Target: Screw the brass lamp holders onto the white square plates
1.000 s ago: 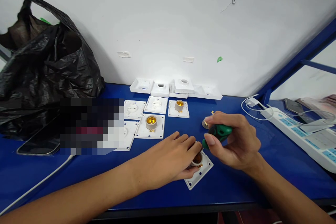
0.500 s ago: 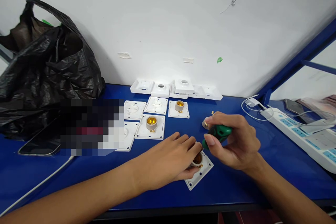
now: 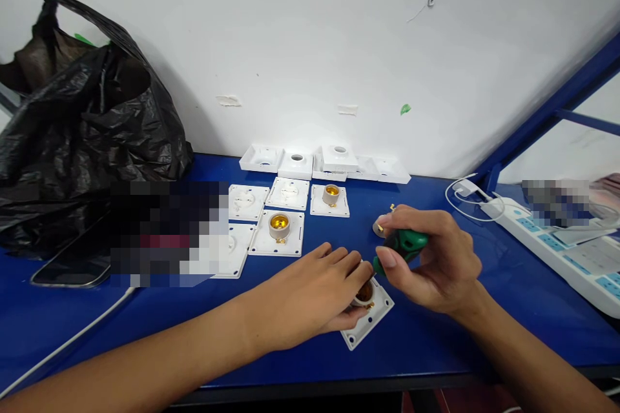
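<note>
My left hand [image 3: 324, 297] is closed around a lamp socket [image 3: 364, 294] with a brass-coloured inside, pressing it to its square white base plate [image 3: 371, 322]. The plate lies turned at an angle on the blue table. In my right hand [image 3: 436, 264] is a green and black screwdriver [image 3: 401, 250], its handle between thumb and fingers. The screwdriver's tip end points down at the socket and is mostly hidden behind my left fingers. Just beyond my right fingertips a loose socket [image 3: 379, 228] with a brass tab lies on the table, partly covered.
Base plates with sockets [image 3: 279, 227] [image 3: 332, 195] and bare plates [image 3: 289, 193] lie beyond my left hand. White covers [image 3: 296, 165] line the wall. A black plastic bag [image 3: 92, 116] and a phone [image 3: 72, 261] are left; a power strip [image 3: 557, 245] is right.
Both hands, the screwdriver and the held socket look almost unchanged. The view has shifted very slightly.
</note>
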`<state>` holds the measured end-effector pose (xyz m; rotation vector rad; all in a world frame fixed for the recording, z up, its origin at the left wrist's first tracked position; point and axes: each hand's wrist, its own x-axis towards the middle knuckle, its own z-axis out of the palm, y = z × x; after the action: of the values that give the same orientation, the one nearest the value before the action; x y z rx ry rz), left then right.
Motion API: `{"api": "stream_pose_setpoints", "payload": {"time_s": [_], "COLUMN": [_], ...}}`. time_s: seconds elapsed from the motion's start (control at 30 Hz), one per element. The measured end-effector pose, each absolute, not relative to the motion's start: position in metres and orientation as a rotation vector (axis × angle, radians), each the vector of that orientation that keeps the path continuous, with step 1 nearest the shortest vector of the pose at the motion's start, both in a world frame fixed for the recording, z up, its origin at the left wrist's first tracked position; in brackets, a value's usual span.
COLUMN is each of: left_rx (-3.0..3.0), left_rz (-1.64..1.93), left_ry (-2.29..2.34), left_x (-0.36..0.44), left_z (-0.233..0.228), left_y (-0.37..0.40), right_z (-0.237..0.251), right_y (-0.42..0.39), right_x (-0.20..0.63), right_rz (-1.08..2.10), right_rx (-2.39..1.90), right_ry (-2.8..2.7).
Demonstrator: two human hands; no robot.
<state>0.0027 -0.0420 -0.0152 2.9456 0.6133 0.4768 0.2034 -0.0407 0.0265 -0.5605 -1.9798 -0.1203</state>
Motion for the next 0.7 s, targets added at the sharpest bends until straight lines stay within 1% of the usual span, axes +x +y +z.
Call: {"api": "stream_pose_setpoints", "payload": {"time_s": [0.57, 0.7], "left_rx": [2.964, 2.932], "left_rz": [0.509, 0.451], "left_ry": [0.629, 0.640], "left_x": [0.0029, 0.0032], "left_z": [-0.0162, -0.0144], "left_y": [-0.0430, -0.0435], "right_z": [0.0289, 0.0310], "right_y": [-0.0430, -0.0441], "right_x": [0.2024, 0.2027], "right_rz": [-0.100, -0.071], "right_rx": [-0.584, -0.568], "right_ry": [-2.011, -2.040]}}
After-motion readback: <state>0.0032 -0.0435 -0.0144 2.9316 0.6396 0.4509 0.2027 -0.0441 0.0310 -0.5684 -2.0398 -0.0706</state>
